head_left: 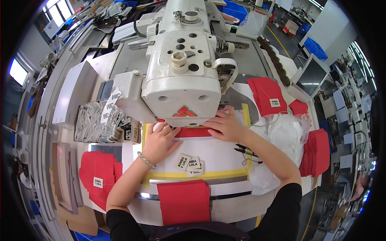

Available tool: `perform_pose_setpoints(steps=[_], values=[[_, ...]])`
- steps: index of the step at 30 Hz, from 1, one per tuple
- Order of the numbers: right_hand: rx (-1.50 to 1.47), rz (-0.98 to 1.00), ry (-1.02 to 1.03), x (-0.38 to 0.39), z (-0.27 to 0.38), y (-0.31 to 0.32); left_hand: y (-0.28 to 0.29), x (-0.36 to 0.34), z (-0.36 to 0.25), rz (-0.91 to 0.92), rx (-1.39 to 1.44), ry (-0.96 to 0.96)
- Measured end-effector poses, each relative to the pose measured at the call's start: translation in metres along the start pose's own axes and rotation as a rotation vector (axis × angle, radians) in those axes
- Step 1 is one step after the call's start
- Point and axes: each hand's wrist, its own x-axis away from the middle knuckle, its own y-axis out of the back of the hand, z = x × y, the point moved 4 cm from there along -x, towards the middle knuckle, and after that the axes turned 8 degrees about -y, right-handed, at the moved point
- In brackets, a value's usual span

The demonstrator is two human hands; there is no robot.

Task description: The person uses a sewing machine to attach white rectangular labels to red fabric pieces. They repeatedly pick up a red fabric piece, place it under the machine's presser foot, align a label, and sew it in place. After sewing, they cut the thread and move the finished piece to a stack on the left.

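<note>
A strip of red fabric lies under the head of a large white sewing machine, on a white sheet edged with yellow tape. My left hand, a beaded bracelet at its wrist, rests at the fabric's left end with fingers spread. At the right end, my right hand lies with its fingers stretched over the fabric toward the machine. The needle area is hidden behind the machine head. Several pale printed labels lie loose just in front of the fabric. Beside my right forearm are dark thread snips.
A red fabric stack sits at the near edge. More red pieces with labels lie left and right. A box of labels stands left; a clear plastic bag lies right, beside another red stack.
</note>
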Motion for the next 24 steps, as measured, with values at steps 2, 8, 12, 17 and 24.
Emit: perform_pose_setpoints(steps=[2, 8, 12, 17, 24], values=[[0.004, -0.026, 0.043, 0.001, -0.002, 0.001, -0.001, 0.000, 0.000, 0.023, 0.006, 0.008], [-0.043, 0.030, 0.125, -0.006, 0.001, 0.012, 0.005, 0.001, 0.003, 0.057, 0.023, -0.005], [-0.109, 0.077, 0.165, -0.010, 0.013, 0.006, 0.014, 0.011, 0.012, 0.000, -0.057, -0.075], [-0.138, 0.169, 0.180, -0.012, 0.026, -0.003, 0.024, 0.013, 0.017, -0.069, -0.043, -0.123], [-0.165, 0.238, 0.160, -0.015, 0.027, -0.004, 0.012, 0.003, 0.019, -0.064, 0.006, -0.320]])
